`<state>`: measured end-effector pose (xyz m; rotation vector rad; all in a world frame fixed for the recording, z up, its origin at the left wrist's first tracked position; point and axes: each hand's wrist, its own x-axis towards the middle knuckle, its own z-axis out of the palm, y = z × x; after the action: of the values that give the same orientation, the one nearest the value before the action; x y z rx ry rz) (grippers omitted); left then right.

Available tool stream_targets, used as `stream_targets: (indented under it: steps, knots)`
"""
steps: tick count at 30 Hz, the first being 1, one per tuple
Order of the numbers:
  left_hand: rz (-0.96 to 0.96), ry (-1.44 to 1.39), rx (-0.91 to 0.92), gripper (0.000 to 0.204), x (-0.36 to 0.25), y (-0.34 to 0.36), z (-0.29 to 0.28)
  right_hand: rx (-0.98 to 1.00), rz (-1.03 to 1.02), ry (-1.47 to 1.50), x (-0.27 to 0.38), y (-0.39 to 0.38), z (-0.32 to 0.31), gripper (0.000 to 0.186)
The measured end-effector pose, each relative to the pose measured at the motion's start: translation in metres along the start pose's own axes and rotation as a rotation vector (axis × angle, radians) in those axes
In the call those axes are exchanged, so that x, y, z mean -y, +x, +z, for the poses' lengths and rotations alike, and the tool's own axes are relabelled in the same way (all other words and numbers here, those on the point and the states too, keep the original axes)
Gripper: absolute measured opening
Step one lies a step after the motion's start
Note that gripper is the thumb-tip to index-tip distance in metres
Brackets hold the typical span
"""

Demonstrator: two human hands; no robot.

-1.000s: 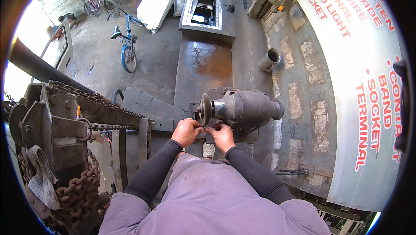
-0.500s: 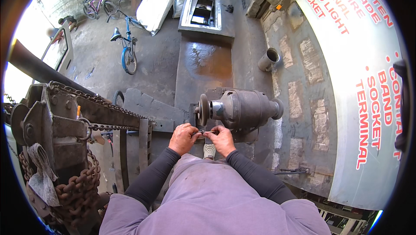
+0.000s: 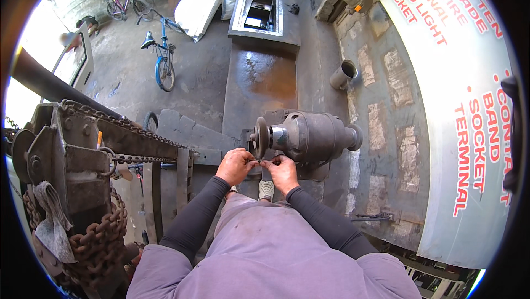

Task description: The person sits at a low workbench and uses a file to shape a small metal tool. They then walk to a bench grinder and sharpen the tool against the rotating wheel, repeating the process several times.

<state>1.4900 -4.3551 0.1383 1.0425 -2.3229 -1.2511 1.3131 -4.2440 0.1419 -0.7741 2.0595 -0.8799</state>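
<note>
Grey concrete floor (image 3: pixel 201 78) spreads far behind a dark, barrel-shaped metal grinder (image 3: pixel 314 138). Just on the near side of its round left wheel (image 3: pixel 260 136), left hand (image 3: pixel 235 167) and right hand (image 3: pixel 282 174) pinch a small, thin, dark piece (image 3: pixel 259 161), mostly hidden.

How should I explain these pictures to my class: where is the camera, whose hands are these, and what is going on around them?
There is no robot here. A camera on a worker's head looks down, and its wide lens bends straight edges. The bare left hand and right hand meet, fingertips pinched together, apparently on a small piece too covered to identify. Just beyond them is what looks like a grinder, with a wheel at each end; the hands are near its left wheel. A rusty chain hangs at left; farther off, a blue bicycle stands on the floor.
</note>
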Motion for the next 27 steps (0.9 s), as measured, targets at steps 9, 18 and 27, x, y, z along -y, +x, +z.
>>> stream_targets:
  steps: [9,18,27]
  knots:
    - [-0.037,-0.029,-0.009,0.024,0.003,0.005,0.001,-0.038,-0.029,0.005,-0.009,0.006,0.004,0.045]
    - [-0.081,-0.021,0.051,0.026,0.0,0.005,0.001,-0.009,-0.019,0.034,-0.01,0.007,0.001,0.047]
    - [0.099,-0.082,-0.075,0.025,-0.004,-0.016,-0.006,0.003,-0.19,-0.027,0.003,-0.009,-0.008,0.035]
